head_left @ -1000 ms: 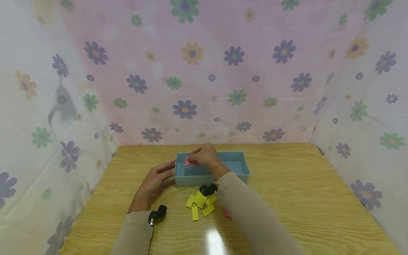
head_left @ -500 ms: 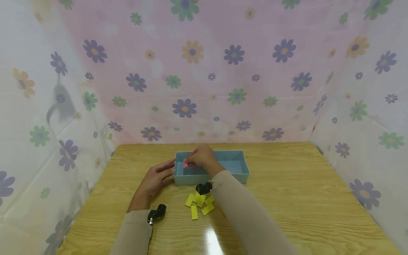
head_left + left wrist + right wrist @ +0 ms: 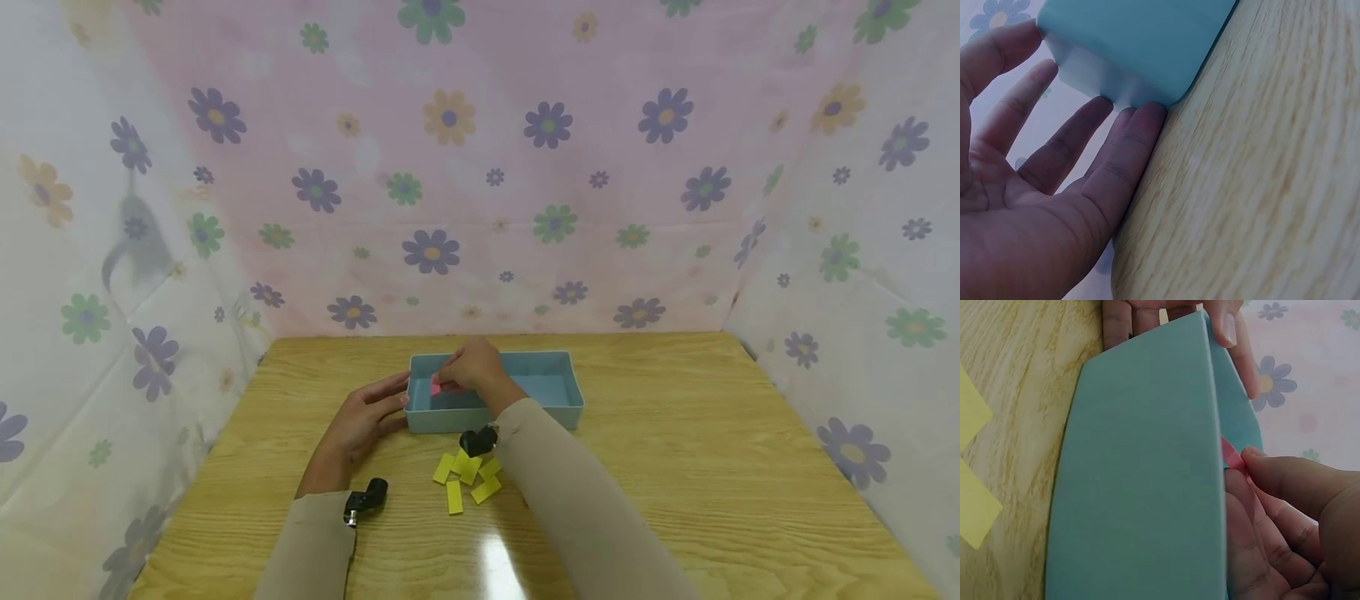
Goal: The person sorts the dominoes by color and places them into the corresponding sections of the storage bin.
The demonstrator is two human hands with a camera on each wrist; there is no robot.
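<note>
A light blue rectangular box (image 3: 525,419) stands on the wooden table, its top uncovered. My right hand (image 3: 477,368) reaches into its left half and pinches a small pink tile (image 3: 436,385) between thumb and fingers. In the right wrist view the pink tile (image 3: 1231,454) shows at the thumb tip, partly hidden by the box's long wall. My left hand (image 3: 365,419) touches the box's left end with its fingertips. In the left wrist view those fingers (image 3: 1063,145) are spread, nearly straight, against the end wall, the lowest one along the table.
Several yellow tiles (image 3: 454,497) lie loosely grouped on the table (image 3: 675,467) in front of the box, some overlapping. Black wrist cameras (image 3: 367,498) sit on both sleeves. A flower-patterned cloth (image 3: 480,208) hangs behind the table and along both sides.
My right hand has moved slightly left and lower into the box with the pink tile. Another pink tile beside the right sleeve is now hidden by it. The left hand stays at the box's end.
</note>
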